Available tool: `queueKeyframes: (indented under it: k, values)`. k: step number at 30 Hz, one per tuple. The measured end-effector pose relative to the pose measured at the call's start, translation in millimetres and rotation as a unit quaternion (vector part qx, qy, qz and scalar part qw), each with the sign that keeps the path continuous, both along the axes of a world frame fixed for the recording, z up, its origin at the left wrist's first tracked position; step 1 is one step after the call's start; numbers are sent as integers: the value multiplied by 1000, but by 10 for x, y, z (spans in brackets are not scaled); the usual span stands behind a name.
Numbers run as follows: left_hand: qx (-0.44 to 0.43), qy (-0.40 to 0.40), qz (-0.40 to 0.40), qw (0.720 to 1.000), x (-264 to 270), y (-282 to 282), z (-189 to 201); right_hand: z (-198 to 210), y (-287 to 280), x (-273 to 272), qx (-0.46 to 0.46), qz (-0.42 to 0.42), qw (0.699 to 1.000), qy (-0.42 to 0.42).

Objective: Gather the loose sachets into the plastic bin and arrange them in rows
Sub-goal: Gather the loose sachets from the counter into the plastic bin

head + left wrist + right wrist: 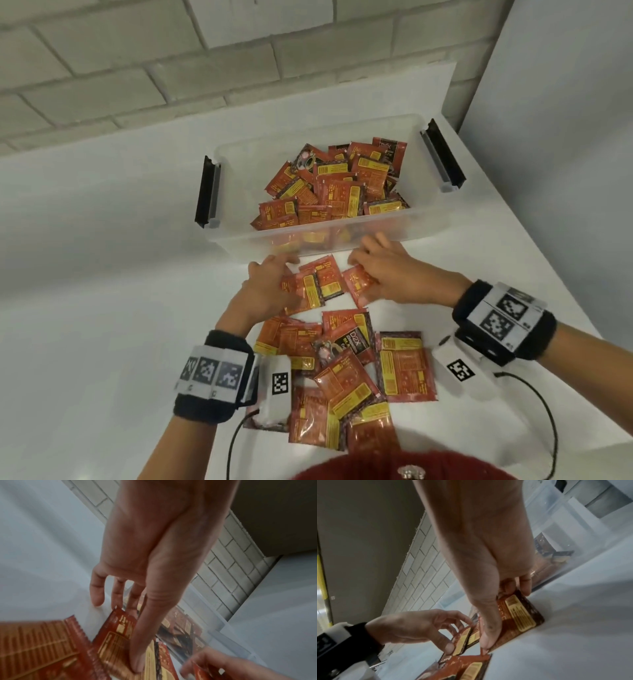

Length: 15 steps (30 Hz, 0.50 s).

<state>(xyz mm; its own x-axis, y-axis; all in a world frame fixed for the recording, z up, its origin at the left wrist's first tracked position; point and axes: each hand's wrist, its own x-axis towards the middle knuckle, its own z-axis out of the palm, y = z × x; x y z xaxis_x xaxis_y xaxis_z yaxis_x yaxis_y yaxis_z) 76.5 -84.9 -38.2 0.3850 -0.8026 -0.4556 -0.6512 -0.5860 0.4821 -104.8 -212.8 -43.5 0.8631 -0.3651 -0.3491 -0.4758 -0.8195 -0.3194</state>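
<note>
Left hand: thumb and curled fingers pinch the left edge of a small cluster of red-and-yellow sachets lying on the white table. In the left wrist view the thumb presses down on the printed face of one sachet, and the other fingers reach past its far edge.

Right hand: gripping the right side of the same cluster. In the right wrist view the thumb presses on a sachet's near edge, while the fingers curl over its far edge. Both hands thus close in on the cluster from 9 and 3 o'clock; hands do not touch each other.

The cluster sits just at the near wall of the plastic bin, at 12 o'clock from the hands. Whether it touches the wall, I cannot tell.

Bin: clear, with a black latch handle at 9 o'clock and a second latch handle at 3 o'clock. Inside is a jumbled heap of binned sachets, overlapping at mixed angles, mostly back-side up, not in rows.

At 6 o'clock from the hands, between the forearms, a loose pile of more sachets lies overlapping on the table. One shows a black face with the print "D2X".

Both wrists carry black bands with marker tags. Brick wall stands behind the table at 12 o'clock.
</note>
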Motion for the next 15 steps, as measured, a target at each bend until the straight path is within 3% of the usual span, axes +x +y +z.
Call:
queueKeyframes:
  k: [5, 9, 12, 15]
  values:
    - [-52, 68, 29, 996, 36, 30, 148, 111, 1, -173, -13, -29, 999, 22]
    - [-86, 103, 26, 991, 33, 155, 478, 291, 96, -451, 75, -28, 997, 14]
    - [-48, 182, -50, 981, -64, 262, 691, 374, 301, -685, 129, 16, 991, 17]
    - [13, 193, -202, 960, -278, 358, 689, 293, 547, -843, 69, 65, 995, 21]
